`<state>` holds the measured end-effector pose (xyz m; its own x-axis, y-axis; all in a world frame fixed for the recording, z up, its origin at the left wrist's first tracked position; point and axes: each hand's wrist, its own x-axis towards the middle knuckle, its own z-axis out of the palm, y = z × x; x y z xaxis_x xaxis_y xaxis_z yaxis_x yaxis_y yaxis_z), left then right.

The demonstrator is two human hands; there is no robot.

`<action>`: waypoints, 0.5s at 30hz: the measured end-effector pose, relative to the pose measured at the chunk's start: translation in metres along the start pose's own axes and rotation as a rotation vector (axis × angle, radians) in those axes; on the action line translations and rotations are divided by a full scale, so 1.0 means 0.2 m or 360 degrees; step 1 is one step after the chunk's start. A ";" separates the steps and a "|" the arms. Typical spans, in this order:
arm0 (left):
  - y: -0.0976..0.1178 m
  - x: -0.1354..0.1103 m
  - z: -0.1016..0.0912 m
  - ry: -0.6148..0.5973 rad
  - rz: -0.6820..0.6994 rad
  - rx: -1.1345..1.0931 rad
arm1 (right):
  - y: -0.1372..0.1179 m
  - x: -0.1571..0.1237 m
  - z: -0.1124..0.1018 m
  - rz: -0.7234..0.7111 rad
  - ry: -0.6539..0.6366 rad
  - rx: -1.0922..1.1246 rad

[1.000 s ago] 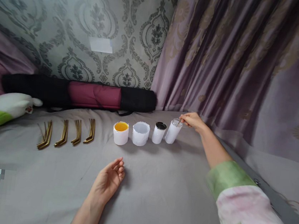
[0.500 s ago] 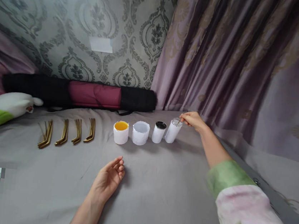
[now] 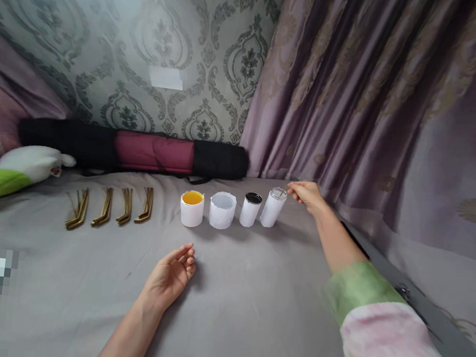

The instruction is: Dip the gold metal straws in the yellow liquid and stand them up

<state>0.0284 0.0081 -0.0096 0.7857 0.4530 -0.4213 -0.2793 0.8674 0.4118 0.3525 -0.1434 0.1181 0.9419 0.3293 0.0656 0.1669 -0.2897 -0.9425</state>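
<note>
My right hand is at the mouth of a tall white-wrapped jar, its fingers pinched on a thin gold-brown rod whose lower end is inside the rim. Palm upward, my left hand rests on the grey sheet, fingers loosely curled and nothing in them. To the left of the tall jar stand a narrower white-wrapped can with a dark inside, a wide white-wrapped tub, and a white-wrapped container with a yellow inside.
Several bundles of bent gold-coloured tubes lie in a row at the left. Behind them stretches a long black and maroon bag along the patterned wall. A white and green plush toy lies far left; a purple curtain hangs at right.
The camera view has shifted slightly. My right hand stays pinched at the tall jar's rim, with the thin rod now showing less. My left hand keeps its pose on the sheet.
</note>
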 end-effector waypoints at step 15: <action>-0.02 -0.02 0.00 -0.0012 0.0063 0.0058 | 0.19 -0.18 -0.02 0.0084 0.0225 0.0559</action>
<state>0.0263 0.0033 -0.0094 0.7786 0.4851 -0.3980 -0.2902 0.8407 0.4571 0.3254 -0.1704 0.0821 0.9816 0.1878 0.0351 0.0299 0.0306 -0.9991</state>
